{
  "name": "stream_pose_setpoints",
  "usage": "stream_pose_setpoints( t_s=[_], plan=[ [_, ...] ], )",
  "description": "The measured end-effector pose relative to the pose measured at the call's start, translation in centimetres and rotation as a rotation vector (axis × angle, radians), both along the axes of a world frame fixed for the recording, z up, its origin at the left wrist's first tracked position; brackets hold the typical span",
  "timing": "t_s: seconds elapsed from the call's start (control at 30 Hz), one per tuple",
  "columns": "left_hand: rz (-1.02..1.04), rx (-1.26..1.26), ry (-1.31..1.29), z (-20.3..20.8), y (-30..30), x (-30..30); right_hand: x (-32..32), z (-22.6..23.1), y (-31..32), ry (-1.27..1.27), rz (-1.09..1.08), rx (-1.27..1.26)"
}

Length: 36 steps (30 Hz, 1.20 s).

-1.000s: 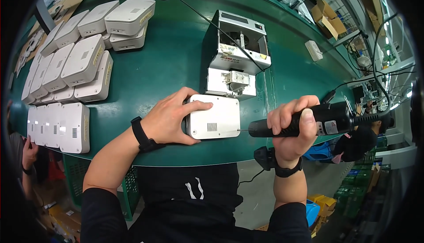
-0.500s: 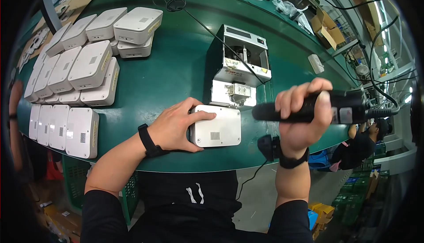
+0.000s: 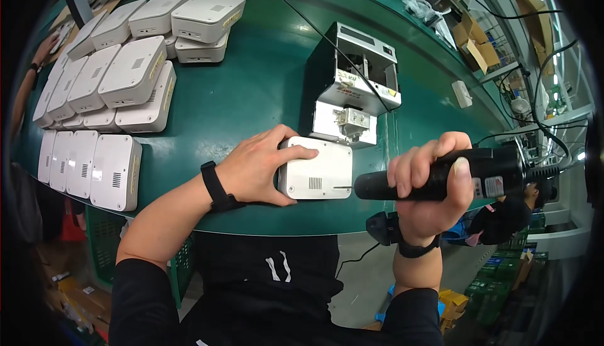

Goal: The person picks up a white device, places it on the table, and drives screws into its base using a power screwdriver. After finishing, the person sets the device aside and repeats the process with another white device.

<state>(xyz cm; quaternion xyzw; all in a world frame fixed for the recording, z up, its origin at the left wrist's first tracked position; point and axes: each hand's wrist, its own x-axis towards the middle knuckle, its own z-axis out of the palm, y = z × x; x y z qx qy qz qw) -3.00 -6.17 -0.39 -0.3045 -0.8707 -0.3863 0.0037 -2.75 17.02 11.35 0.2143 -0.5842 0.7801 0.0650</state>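
A flat white plastic device (image 3: 327, 168) with rounded corners, corner screw holes and a small vent grille lies on the green table in front of me. My left hand (image 3: 259, 165) grips its left end, with thumb and fingers spread around the edge and the index finger on top. In my right hand (image 3: 434, 173), fingers wrapped round it, is a black corded electric screwdriver (image 3: 487, 168), held nearly level. Its thin bit points left and overlaps the device's lower right part in the picture; whether it touches cannot be seen.
Behind the device stands a screw feeder machine (image 3: 355, 82) with a black cable across it. Similar white devices (image 3: 132, 72) are stacked at left, with several standing in a row (image 3: 116, 173) nearer. A small white box (image 3: 462, 94) sits right. Other people's arms (image 3: 44, 50) show farther off.
The screwdriver has come down and closer to the device, and its bit now shows over the white cover. My left hand keeps its grip. The whole view has shifted slightly.
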Motion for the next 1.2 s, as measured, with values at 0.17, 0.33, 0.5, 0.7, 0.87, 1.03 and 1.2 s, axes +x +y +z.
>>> stream_pose_setpoints(
  t_s=[0.17, 0.33, 0.5, 0.7, 0.87, 1.03, 1.2],
  plan=[
    [-0.001, -0.001, 0.008, 0.0, 0.1, 0.0, -0.6, 0.2, -0.1, 0.081, -0.002, 0.013],
    [0.001, 0.005, 0.014, 0.1, 0.3, 0.3, -5.0, 0.9, -0.9, 0.131, -0.233, 0.015],
    [0.003, 0.017, 0.013, -0.2, 0.2, 0.2, -6.2, 1.0, -1.1, 0.06, -0.252, 0.145],
    [0.005, 0.028, 0.005, -0.2, 0.0, 0.2, -1.1, 0.2, -0.2, -0.041, -0.047, 0.026],
    [0.005, 0.012, -0.002, -0.4, 0.1, 0.1, 1.4, 0.1, -0.4, 0.003, 0.026, 0.053],
    [0.012, 0.011, 0.007, -0.4, 0.3, 0.4, 2.0, -1.2, -1.0, -0.001, -0.002, 0.105],
    [0.024, 0.061, 0.021, -0.7, 0.3, 0.2, 1.9, -1.9, -0.7, -0.016, 0.04, 0.079]
  ],
)
